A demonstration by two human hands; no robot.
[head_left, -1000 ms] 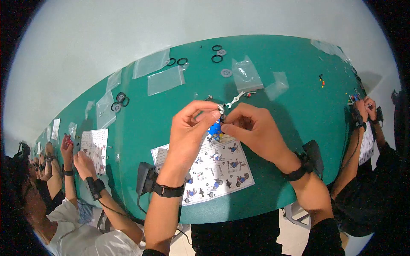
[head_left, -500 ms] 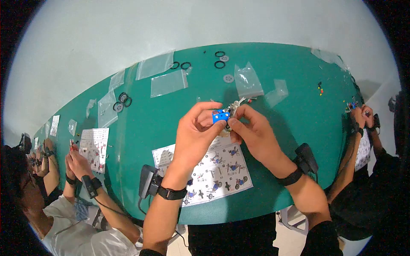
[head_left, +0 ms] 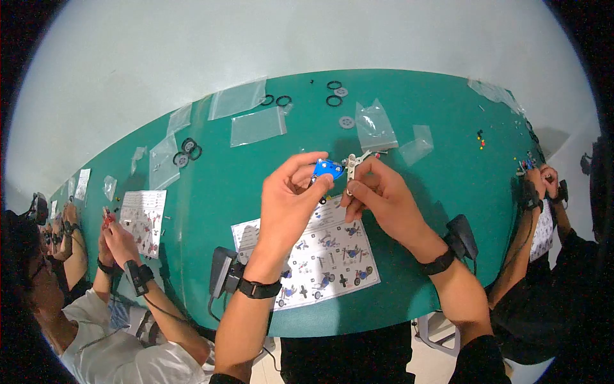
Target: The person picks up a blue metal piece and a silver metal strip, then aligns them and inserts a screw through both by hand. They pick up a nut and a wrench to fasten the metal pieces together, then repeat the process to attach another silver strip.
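My left hand (head_left: 289, 200) is closed on a blue toy part (head_left: 328, 168) with small holes, pinched between thumb and fingers. In my right hand (head_left: 378, 195), thumb and fingers grip a pale grey perforated strip (head_left: 351, 168), held almost upright right beside the blue part. Whether the two parts touch is hard to tell. Beneath both hands, the printed instruction sheet (head_left: 332, 259) shows small drawings of a blue motorcycle. Past my fingers lie a clear plastic bag (head_left: 376, 127) and a grey wheel disc (head_left: 346, 122).
Black tyre rings (head_left: 334, 101) and flat clear bags (head_left: 258, 127) lie along the table's far side. At left, a co-worker's hands (head_left: 119, 240) hold red parts near another sheet (head_left: 142, 221). Another co-worker's hands (head_left: 542, 178) are at right, near small coloured pieces (head_left: 481, 141).
The blue part has turned in my left hand and moved slightly apart from the pale strip. My right hand has shifted a little, and the strip now stands more upright and visible.
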